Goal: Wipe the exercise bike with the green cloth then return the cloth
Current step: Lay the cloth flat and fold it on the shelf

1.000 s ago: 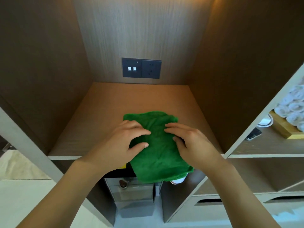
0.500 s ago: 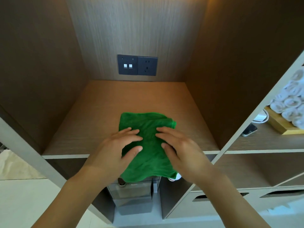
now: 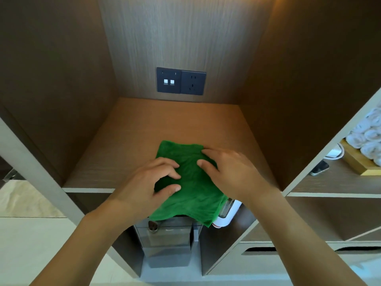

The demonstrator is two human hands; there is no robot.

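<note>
The green cloth (image 3: 191, 182) lies folded on the wooden shelf (image 3: 175, 120) of an open cabinet bay, and its near end hangs over the shelf's front edge. My left hand (image 3: 144, 184) sits on the cloth's left side, with fingers and thumb curled and pinching the fabric. My right hand (image 3: 231, 172) lies over the cloth's right edge, its fingers fairly straight and pressing down near the far right corner. The exercise bike is not in view.
A dark socket panel (image 3: 181, 81) is set in the bay's back wall. The right-hand shelf holds rolled white towels (image 3: 369, 139) on a wooden tray (image 3: 358, 164) and a phone (image 3: 319, 167). Below the cloth are a white device (image 3: 226, 213) and a grey box (image 3: 167, 244).
The cloth has slid a little farther onto the shelf. My right hand moved up to its far right corner, and my left fingers curled tighter on the fabric.
</note>
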